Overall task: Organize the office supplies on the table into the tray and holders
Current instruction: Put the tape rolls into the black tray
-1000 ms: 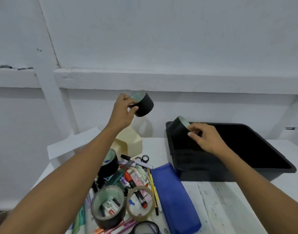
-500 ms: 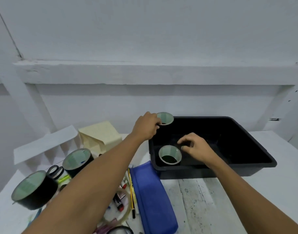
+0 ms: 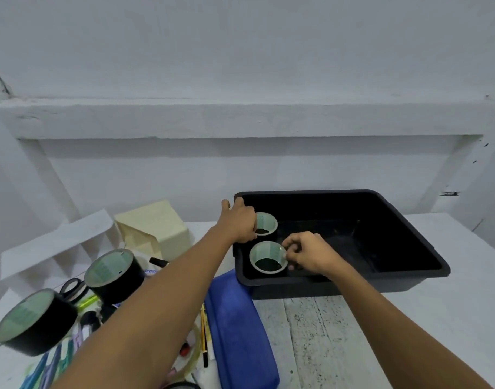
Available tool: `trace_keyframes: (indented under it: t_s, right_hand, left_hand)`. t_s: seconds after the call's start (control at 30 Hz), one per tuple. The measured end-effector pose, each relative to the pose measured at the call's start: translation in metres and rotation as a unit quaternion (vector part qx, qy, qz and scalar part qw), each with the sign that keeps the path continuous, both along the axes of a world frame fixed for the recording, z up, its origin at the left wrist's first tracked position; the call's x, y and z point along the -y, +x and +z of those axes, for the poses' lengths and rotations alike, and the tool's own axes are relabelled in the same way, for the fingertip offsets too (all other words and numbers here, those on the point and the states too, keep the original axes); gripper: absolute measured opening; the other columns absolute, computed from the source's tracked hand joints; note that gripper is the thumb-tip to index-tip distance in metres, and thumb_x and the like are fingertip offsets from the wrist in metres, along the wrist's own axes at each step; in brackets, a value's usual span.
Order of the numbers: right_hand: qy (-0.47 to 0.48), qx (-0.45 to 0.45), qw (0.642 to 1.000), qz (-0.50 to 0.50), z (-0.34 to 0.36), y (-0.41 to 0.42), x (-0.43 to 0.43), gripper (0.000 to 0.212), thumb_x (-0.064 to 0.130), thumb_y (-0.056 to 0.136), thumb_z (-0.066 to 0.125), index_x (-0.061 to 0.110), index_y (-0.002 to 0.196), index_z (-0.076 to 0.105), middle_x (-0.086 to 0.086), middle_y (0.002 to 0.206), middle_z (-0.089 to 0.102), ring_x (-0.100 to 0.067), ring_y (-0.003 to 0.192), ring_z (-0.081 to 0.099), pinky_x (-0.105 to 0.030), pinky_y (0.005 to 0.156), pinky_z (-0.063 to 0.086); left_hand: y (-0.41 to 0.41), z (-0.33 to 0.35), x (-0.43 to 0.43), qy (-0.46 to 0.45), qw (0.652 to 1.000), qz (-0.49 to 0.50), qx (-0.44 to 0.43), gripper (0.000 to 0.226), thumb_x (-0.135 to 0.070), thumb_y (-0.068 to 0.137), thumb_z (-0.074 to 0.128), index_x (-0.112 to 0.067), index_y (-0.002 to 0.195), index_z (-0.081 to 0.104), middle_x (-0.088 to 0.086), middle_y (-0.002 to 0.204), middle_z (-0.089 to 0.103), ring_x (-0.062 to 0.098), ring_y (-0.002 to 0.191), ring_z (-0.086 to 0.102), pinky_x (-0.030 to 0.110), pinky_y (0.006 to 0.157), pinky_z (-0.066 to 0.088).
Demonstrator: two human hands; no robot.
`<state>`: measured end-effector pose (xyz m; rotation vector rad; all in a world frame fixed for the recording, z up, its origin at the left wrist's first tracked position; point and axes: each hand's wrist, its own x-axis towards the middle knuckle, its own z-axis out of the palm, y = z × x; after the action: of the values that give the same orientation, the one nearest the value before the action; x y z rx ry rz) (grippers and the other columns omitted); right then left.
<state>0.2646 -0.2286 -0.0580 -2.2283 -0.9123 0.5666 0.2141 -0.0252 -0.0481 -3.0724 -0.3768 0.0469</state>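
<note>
Now, step in hand: setting black tape rolls into the tray (image 3: 367, 242), two at once, both standing core-up in its near-left corner
Left hand (image 3: 240, 223): lies against the left side of the far tape roll (image 3: 266, 223); two digits lift toward the tray's far-left corner, the others curl at the roll's side, and I cannot tell whether its grip is clamped or letting go
Right hand (image 3: 310, 255): curled fingers pinch the right rim of the near tape roll (image 3: 268, 256), so this grip is clamped on it
Rolls: just beside each other, far one behind near one; whether they touch is unclear
Left on the bench (image 3: 353, 332): two larger tape rolls (image 3: 114, 272) at near left, scissors (image 3: 70, 287), pens and a pencil (image 3: 203, 332), and a blue pouch (image 3: 237, 327) against the tray's near-left wall
Next move, as I judge it: both hands let go and lift clear without tipping the rolls, then reach left for the big rolls, which look bulky enough for a whole-hand grasp
Change from half a second ago: the far roll was held up at the tray's far-left rim and now sits lower, inside the walls; the right hand, then just to the right of the near roll, has closed onto its rim
</note>
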Motion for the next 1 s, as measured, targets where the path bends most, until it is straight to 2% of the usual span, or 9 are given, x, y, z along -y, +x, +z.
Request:
trace_keyframes:
  t_s: [0.2, 0.27, 0.4, 0.5, 0.63, 0.77, 0.87, 0.93, 1.0]
  right_hand:
    - [-0.003, -0.006, 1.000, 0.008, 0.000, -0.002, -0.001, 0.009, 0.009, 0.092, 0.065, 0.014, 0.097, 0.069, -0.006, 0.075, 0.074, -0.012, 0.066, 0.072, -0.022, 0.062, 0.057]
    - [-0.019, 0.021, 1.000, 0.004, 0.000, 0.001, 0.001, 0.009, 0.014, 0.092, 0.066, 0.015, 0.099, 0.071, -0.002, 0.076, 0.074, -0.010, 0.067, 0.071, -0.022, 0.065, 0.056]
    - [-0.020, 0.156, 0.987, -0.020, 0.003, -0.001, 0.002, 0.031, 0.030, 0.089, 0.068, 0.026, 0.119, 0.065, 0.011, 0.095, 0.066, -0.010, 0.085, 0.064, -0.033, 0.081, 0.055]
    - [0.070, 0.219, 0.973, -0.011, 0.014, -0.023, -0.010, 0.029, 0.025, 0.088, 0.067, 0.027, 0.117, 0.065, 0.011, 0.094, 0.065, -0.008, 0.084, 0.063, -0.033, 0.080, 0.054]
    - [0.127, 0.248, 0.954, 0.112, 0.024, -0.079, -0.056, 0.027, 0.021, 0.089, 0.065, 0.023, 0.116, 0.065, 0.007, 0.103, 0.066, -0.012, 0.097, 0.059, -0.031, 0.088, 0.049]
    - [0.102, 0.277, 0.926, 0.235, 0.016, -0.135, -0.108, 0.032, 0.021, 0.090, 0.063, 0.020, 0.122, 0.063, 0.001, 0.118, 0.063, -0.020, 0.110, 0.054, -0.039, 0.093, 0.045]
    - [0.079, 0.281, 0.919, 0.264, 0.008, -0.174, -0.147, 0.036, 0.025, 0.091, 0.060, 0.025, 0.127, 0.057, 0.002, 0.128, 0.051, -0.021, 0.108, 0.055, -0.036, 0.080, 0.047]
    - [0.057, 0.299, 0.913, 0.271, 0.002, -0.195, -0.169, 0.042, 0.025, 0.090, 0.059, 0.026, 0.131, 0.052, 0.001, 0.136, 0.040, -0.023, 0.100, 0.058, -0.033, 0.070, 0.046]
    - [0.027, 0.324, 0.905, 0.276, -0.003, -0.209, -0.186, 0.046, 0.024, 0.090, 0.060, 0.024, 0.135, 0.050, 0.001, 0.141, 0.033, -0.027, 0.101, 0.058, -0.035, 0.072, 0.049]
  left_hand:
    - [-0.033, -0.001, -0.008, -0.111, 0.987, -0.020, 0.112, 0.039, -0.032, 0.091, 0.059, -0.022, 0.128, 0.059, 0.003, 0.123, 0.048, 0.024, 0.119, 0.036, 0.039, 0.097, 0.028]
    - [-0.048, -0.001, -0.013, -0.134, 0.980, -0.012, 0.146, 0.044, -0.033, 0.091, 0.058, -0.022, 0.133, 0.054, 0.005, 0.126, 0.048, 0.025, 0.119, 0.038, 0.039, 0.097, 0.031]
    - [-0.102, 0.004, -0.031, -0.113, 0.978, 0.032, 0.170, 0.051, -0.036, 0.094, 0.056, -0.019, 0.140, 0.046, 0.005, 0.129, 0.047, 0.025, 0.120, 0.039, 0.040, 0.096, 0.034]
    - [-0.158, 0.005, -0.049, -0.102, 0.970, 0.084, 0.203, 0.048, -0.031, 0.091, 0.059, -0.018, 0.136, 0.050, 0.006, 0.125, 0.050, 0.026, 0.117, 0.042, 0.043, 0.095, 0.036]
    - [-0.235, -0.004, -0.075, -0.103, 0.955, 0.143, 0.238, 0.048, -0.025, 0.086, 0.063, -0.015, 0.132, 0.053, 0.008, 0.120, 0.054, 0.030, 0.112, 0.048, 0.046, 0.095, 0.040]
    - [-0.291, -0.011, -0.085, -0.073, 0.937, 0.214, 0.266, 0.049, -0.032, 0.084, 0.062, -0.014, 0.128, 0.051, 0.008, 0.121, 0.053, 0.029, 0.110, 0.049, 0.042, 0.090, 0.043]
    - [-0.334, -0.019, -0.092, -0.070, 0.907, 0.289, 0.299, 0.040, -0.037, 0.084, 0.061, -0.013, 0.115, 0.051, 0.004, 0.111, 0.054, 0.025, 0.102, 0.051, 0.036, 0.079, 0.037]
    - [-0.357, -0.027, -0.097, -0.039, 0.908, 0.335, 0.250, 0.037, -0.041, 0.084, 0.059, -0.015, 0.109, 0.050, 0.001, 0.109, 0.054, 0.025, 0.102, 0.051, 0.037, 0.081, 0.034]
    - [-0.372, -0.030, -0.104, -0.018, 0.921, 0.340, 0.188, 0.030, -0.042, 0.084, 0.058, -0.017, 0.099, 0.052, 0.000, 0.099, 0.058, 0.025, 0.096, 0.054, 0.037, 0.078, 0.035]
